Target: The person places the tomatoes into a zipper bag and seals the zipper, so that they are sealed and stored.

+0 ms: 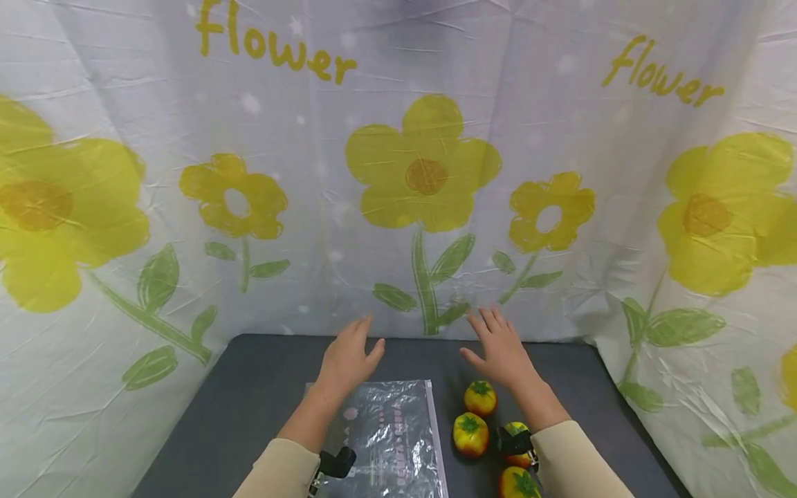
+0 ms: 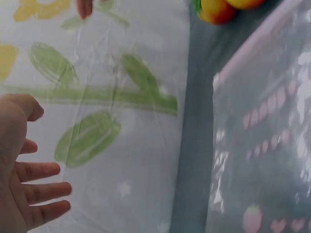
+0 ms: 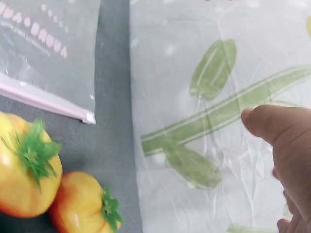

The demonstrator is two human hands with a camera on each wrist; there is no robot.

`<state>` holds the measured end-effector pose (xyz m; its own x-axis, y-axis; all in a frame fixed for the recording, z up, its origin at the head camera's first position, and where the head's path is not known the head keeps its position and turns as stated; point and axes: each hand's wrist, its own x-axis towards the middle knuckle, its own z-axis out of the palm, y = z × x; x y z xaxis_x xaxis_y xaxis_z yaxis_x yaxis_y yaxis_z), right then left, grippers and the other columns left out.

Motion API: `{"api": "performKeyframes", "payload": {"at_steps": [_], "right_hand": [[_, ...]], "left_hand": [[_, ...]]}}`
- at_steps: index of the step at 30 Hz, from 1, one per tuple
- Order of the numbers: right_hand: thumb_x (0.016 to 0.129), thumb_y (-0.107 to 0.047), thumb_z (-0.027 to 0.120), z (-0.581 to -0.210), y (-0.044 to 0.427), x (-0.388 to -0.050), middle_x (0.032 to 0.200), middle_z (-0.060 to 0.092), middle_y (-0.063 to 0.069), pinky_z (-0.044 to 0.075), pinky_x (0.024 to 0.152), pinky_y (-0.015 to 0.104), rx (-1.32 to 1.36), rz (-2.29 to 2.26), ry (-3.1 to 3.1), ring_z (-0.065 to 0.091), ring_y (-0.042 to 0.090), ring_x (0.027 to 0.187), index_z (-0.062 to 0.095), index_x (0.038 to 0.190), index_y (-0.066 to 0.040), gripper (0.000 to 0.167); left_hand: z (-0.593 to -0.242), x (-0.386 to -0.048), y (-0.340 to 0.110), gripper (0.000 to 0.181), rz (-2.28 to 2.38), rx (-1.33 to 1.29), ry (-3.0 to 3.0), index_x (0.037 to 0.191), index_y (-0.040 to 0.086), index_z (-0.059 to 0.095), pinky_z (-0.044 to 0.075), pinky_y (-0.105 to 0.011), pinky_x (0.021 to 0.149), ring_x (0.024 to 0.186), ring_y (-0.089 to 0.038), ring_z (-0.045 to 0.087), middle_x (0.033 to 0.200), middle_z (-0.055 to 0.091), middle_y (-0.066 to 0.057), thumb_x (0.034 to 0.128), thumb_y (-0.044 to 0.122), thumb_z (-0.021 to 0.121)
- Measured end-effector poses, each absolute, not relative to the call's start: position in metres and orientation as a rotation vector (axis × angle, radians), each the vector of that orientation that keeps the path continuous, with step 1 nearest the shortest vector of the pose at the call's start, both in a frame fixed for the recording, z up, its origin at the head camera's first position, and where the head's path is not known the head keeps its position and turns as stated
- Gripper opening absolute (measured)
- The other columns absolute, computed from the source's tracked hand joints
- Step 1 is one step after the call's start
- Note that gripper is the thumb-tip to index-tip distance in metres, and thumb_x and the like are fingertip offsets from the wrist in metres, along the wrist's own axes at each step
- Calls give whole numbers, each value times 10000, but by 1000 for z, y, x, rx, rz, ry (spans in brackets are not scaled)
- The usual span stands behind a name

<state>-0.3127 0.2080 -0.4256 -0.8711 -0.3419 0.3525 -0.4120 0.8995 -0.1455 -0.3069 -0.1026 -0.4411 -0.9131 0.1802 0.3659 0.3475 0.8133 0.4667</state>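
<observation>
Both hands are raised above the far part of the dark table, fingers spread and nothing held. My left hand hovers beyond a clear plastic zip bag, which lies flat with pink print and a pink slider edge on its right. In the left wrist view the fingers point away from the bag. My right hand is above and beyond several yellow-red tomato-like fruits with green leafy tops. The right wrist view shows its thumb apart from the fruits. My right forearm partly covers one fruit.
A white curtain printed with yellow flowers hangs behind the table and along both sides. The dark table ends at it. Small black devices are strapped to both wrists.
</observation>
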Motion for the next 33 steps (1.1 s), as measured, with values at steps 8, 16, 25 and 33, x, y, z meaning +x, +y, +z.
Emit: {"api": "performKeyframes", "payload": {"at_steps": [8,16,25,33], "right_hand": [[940,-224,732,-439,207,-289,1406,561,229,344,1083,647,559,546,-2774,404,482,1395,653,1321,-14,442],[944,-247,730,-446,199,-271,1339,618,122,442,1030,571,399,719,-2833,569,362,1255,684,1298,-87,391],[975,-287,688,-458,202,-248,1387,605,98,411,1045,608,321,935,-2830,531,380,1310,692,1298,-142,354],[959,-307,709,-462,204,-223,1343,631,95,410,1047,608,259,937,-2821,550,380,1289,726,1233,-129,327]], "left_hand": [[-453,-282,-80,612,-963,-359,-2662,1526,14,421,549,-441,722,955,-295,671,1280,632,-166,1008,277,612],[-466,-262,-57,383,-1095,-376,-2592,1314,23,638,381,-226,462,527,-27,415,940,611,29,971,193,647],[-492,-253,-35,101,-1075,-412,-2599,930,64,712,366,-209,447,523,-22,411,693,518,97,923,139,645],[-515,-239,-14,293,-1046,-354,-2710,617,197,478,281,-236,419,442,-51,333,515,377,126,870,169,623]]}}
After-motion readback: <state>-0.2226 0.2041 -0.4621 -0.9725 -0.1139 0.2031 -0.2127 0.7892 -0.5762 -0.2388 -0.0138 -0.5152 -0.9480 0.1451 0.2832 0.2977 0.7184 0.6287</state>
